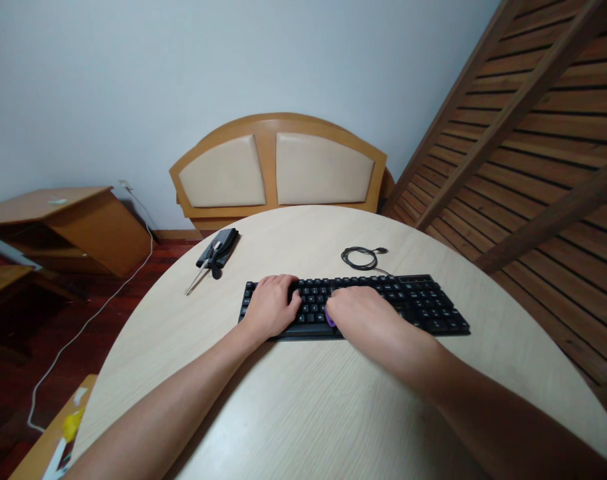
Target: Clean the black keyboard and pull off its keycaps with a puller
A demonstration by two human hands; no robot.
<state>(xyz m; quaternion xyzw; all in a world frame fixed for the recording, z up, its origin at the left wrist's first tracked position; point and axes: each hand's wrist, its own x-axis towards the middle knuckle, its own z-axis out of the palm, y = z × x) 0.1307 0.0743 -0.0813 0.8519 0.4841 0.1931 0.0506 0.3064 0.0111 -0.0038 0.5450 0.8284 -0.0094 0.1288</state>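
A black keyboard [423,307] lies on a round pale wooden table [303,407]. My left hand [271,308] rests palm down on the keyboard's left end, its fingers lying loosely over the keys and holding nothing. My right hand [357,312] is over the middle keys with its fingers curled closed. A small purple thing [329,319] peeks out from under its thumb side; I cannot make out what it is. The keyboard's black cable [359,258] lies coiled on the table just behind it.
A dark pouch [219,247] with a thin metal tool [197,275] lies at the table's far left. Behind the table stand a padded wooden headboard [278,170] and a slatted bed frame [533,133]. A low cabinet [83,227] and a white cord [93,313] are on the floor at left.
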